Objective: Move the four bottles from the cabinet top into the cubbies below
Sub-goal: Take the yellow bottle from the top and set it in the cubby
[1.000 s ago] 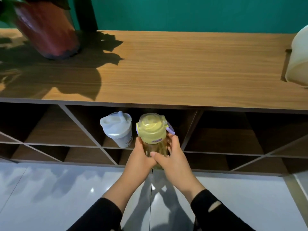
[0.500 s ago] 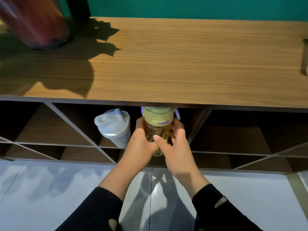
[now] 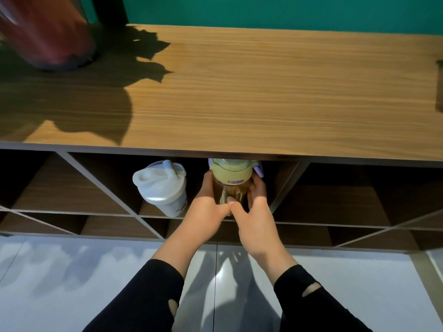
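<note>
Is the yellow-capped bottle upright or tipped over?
Upright: the yellow-capped bottle stands cap-up between left hand and right hand.

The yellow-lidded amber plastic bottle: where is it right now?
In the head view, the yellow-lidded amber bottle sits centre-frame at the mouth of an upper cubby, under the wooden cabinet top, gripped by left hand and right hand, right of the white shaker bottle.

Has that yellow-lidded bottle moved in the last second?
Yes. The yellow-lidded bottle has gone inward: its lid, earlier fully in front of the cabinet top's front edge, now sits partly tucked beneath it, beside the white bottle.
</note>
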The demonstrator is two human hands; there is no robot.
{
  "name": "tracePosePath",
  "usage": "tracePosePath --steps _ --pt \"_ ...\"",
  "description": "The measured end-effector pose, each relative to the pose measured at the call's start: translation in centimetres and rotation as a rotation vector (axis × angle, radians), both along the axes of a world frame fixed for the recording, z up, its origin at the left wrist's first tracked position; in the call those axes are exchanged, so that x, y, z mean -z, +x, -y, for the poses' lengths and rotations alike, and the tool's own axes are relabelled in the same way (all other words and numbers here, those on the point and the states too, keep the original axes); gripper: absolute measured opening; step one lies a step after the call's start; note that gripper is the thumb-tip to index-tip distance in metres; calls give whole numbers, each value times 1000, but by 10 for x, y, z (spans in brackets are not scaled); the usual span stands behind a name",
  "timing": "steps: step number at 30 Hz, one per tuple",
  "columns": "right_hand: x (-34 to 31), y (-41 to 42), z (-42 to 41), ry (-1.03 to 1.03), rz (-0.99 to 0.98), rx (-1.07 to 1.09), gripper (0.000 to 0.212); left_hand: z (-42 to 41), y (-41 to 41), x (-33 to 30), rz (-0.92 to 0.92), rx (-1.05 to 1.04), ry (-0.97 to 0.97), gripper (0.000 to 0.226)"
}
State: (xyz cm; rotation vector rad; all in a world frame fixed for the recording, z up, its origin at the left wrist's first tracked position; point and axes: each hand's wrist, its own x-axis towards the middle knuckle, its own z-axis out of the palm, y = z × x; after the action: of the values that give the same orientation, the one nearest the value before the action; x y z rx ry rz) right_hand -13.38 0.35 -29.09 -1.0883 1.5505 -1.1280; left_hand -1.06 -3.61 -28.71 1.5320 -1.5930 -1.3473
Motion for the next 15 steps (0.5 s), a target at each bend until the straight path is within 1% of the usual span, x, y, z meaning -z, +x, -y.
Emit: tracePosePath --steps 5,11,15 --pt "-3 1 -1 29 -37 -23 69 -1 0 3 -20 -2 1 82" --pt "-4 2 -11 82 -99 -79 70 -5 1 6 -32 -40 17 101" --pt "-8 -2 -19 112 -112 -121 70 -13 0 5 15 -56 24 99"
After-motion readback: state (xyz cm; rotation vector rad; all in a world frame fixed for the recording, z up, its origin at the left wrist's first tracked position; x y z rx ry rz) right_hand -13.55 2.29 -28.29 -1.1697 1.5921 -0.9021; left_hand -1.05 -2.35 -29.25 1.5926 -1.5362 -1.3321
